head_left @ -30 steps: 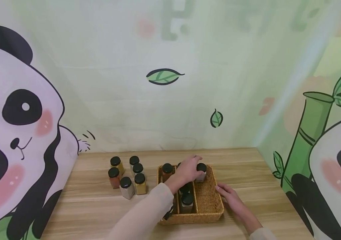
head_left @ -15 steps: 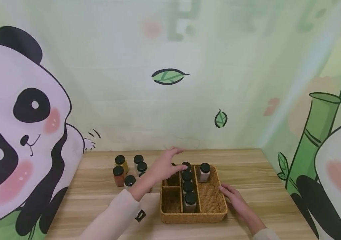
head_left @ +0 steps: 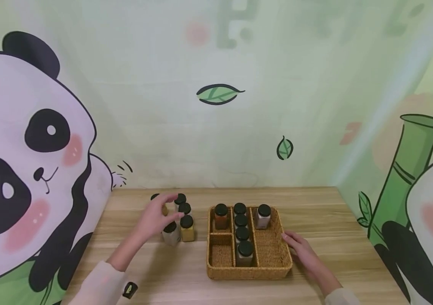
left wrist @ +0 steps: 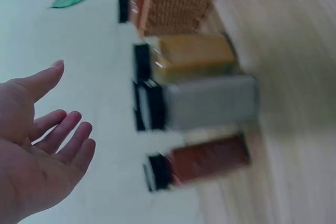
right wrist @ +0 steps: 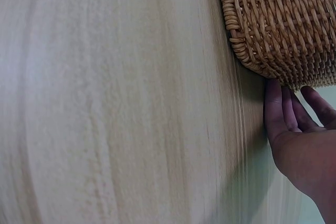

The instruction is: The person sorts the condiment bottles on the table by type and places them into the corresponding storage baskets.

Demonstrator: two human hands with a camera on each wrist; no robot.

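My left hand (head_left: 153,223) hovers over a group of loose spice jars on the left side of the table, thumb and fingers spread and nothing held. Near it stand a black-lidded jar of yellow powder (head_left: 187,232) and one with pale contents (head_left: 171,235). In the left wrist view, a jar of red-brown powder (left wrist: 210,159) shows below the pale one. My right hand (head_left: 306,255) touches the right side of a wicker basket (head_left: 250,273), its fingers fairly straight against the weave. A jar of pale powder (head_left: 263,219) occupies the basket's right compartment.
Several dark-lidded jars (head_left: 244,256) line the basket's middle column, and a reddish jar (head_left: 222,220) sits in its back left compartment. A small black item (head_left: 130,290) shows beside the left sleeve. A panda-print backdrop (head_left: 216,140) rises behind the table.
My left hand has come away from the pale jar in the right compartment and swung left over the loose jars. My right hand stays at the basket's side. The head view has shifted slightly.
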